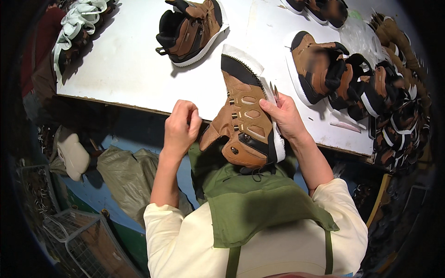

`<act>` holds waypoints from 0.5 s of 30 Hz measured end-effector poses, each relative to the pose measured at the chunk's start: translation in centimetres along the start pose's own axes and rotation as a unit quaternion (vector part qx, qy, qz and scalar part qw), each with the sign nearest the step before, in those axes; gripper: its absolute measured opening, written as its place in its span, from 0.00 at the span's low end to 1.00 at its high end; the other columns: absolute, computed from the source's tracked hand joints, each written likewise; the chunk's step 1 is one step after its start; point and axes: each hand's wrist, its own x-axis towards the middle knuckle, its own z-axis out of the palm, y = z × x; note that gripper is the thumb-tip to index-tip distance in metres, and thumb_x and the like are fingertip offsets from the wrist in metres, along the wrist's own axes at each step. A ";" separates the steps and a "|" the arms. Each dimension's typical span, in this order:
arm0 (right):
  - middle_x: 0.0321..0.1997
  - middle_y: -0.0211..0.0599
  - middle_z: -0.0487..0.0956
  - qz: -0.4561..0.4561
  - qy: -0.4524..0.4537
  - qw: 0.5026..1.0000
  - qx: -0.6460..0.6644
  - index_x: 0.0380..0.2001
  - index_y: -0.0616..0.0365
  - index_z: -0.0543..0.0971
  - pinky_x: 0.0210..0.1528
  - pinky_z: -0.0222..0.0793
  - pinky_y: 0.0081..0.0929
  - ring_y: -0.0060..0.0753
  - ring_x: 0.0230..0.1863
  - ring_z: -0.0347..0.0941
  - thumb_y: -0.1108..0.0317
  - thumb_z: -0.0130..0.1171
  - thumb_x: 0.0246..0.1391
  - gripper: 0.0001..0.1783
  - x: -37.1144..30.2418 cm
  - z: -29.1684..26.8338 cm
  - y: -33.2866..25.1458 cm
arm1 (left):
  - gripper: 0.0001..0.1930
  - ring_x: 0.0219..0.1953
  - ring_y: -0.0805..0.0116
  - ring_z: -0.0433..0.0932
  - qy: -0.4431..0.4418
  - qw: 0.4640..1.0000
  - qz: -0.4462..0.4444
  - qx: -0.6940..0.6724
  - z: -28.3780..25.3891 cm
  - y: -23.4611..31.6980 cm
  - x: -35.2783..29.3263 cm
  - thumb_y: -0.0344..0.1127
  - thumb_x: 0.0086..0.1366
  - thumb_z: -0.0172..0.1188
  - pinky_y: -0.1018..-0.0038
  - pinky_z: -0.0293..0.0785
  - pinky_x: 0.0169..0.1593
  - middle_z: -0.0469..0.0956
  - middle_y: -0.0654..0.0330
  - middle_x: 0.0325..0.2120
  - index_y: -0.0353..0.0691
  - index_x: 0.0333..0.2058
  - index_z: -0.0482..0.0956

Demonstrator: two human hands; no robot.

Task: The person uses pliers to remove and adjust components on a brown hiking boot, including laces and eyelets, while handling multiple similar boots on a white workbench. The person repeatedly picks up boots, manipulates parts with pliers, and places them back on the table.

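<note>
My right hand (pixel 285 113) grips a brown and black boot (pixel 248 104) by its white sole edge, thumb over the side. The boot is tilted up at the table's front edge, toe away from me, its collar near my lap. Two thin pointed metal tips, like small snips (pixel 274 90), stick up beside my right fingers; their handles are hidden. My left hand (pixel 182 124) is closed just left of the boot's tongue, apart from it. Whatever its fingers may pinch cannot be made out. A black lace (pixel 254 172) hangs by the collar.
Another brown boot (pixel 192 32) stands on the white table (pixel 116 60). More boots (pixel 308 65) crowd the right side, near a clear plastic bag (pixel 359 34). Shoes with pale wrapping (pixel 79 23) line the far left. Below left are a wire basket (pixel 88 236) and a greenish sack (pixel 127 173).
</note>
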 end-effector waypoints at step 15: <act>0.40 0.37 0.80 0.019 0.003 1.000 -0.009 0.47 0.70 0.74 0.42 0.73 0.21 0.20 0.39 0.75 0.69 0.55 0.60 0.15 0.0 0.8 -0.4 | 0.15 0.31 0.63 0.79 -0.101 0.989 0.094 -0.053 2.3 2.0 4.4 0.17 0.54 0.59 0.72 0.78 0.34 0.77 0.57 0.32 0.36 0.41 0.78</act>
